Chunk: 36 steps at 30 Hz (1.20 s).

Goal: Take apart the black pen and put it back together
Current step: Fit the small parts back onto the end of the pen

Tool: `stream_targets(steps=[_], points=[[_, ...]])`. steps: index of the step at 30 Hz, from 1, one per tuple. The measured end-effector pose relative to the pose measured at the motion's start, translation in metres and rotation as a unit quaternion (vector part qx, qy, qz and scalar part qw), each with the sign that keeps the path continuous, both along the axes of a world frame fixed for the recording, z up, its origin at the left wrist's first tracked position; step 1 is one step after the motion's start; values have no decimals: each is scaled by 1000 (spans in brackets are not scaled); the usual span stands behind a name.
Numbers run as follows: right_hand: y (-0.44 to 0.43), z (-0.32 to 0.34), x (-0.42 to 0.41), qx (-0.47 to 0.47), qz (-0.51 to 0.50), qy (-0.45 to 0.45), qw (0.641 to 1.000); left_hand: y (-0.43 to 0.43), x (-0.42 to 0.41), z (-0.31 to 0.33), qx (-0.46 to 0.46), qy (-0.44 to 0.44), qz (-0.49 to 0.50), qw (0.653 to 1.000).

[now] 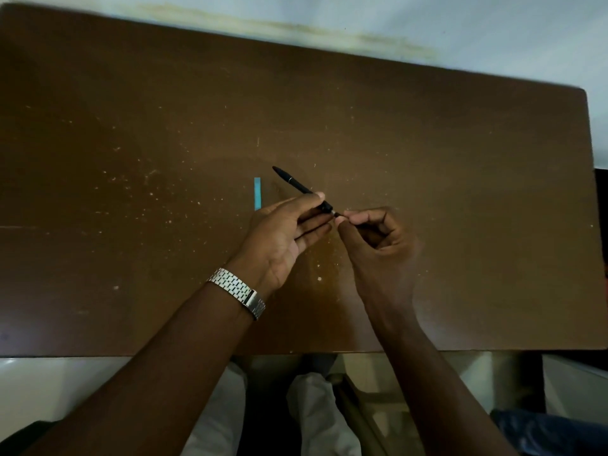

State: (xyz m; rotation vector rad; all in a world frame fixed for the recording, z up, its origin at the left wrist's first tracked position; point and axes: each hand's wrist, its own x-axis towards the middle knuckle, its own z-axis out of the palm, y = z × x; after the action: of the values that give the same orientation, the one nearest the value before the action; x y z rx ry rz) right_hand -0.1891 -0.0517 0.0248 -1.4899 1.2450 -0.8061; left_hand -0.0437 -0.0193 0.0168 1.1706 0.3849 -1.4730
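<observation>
The black pen (293, 182) is held above the middle of the brown table (427, 159), its far end pointing up and left. My left hand (286, 235) grips the barrel between thumb and fingers. My right hand (378, 238) pinches a small part at the pen's near end (336, 213), where a light-coloured bit shows. What exactly the right fingers hold is hidden by them.
A short light-blue strip (257, 193) lies on the table just left of the pen. A metal watch (238, 292) is on my left wrist. The table's near edge (460, 352) runs above my lap, with a pale wall behind the far edge.
</observation>
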Motion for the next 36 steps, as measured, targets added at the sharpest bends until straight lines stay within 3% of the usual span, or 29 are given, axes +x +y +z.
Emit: stream_targets(steps=[15,25,36], points=[[-1,2,0,-9,3,14,1000,-2,0,3,-9,1,1,1000],[-3,1,1,-2,3,27,1000,0,-1,0,-14,-60,-94,994],[1,-2,2,12,-8,27,1000,2,0,-4,-3,-77,-110,991]])
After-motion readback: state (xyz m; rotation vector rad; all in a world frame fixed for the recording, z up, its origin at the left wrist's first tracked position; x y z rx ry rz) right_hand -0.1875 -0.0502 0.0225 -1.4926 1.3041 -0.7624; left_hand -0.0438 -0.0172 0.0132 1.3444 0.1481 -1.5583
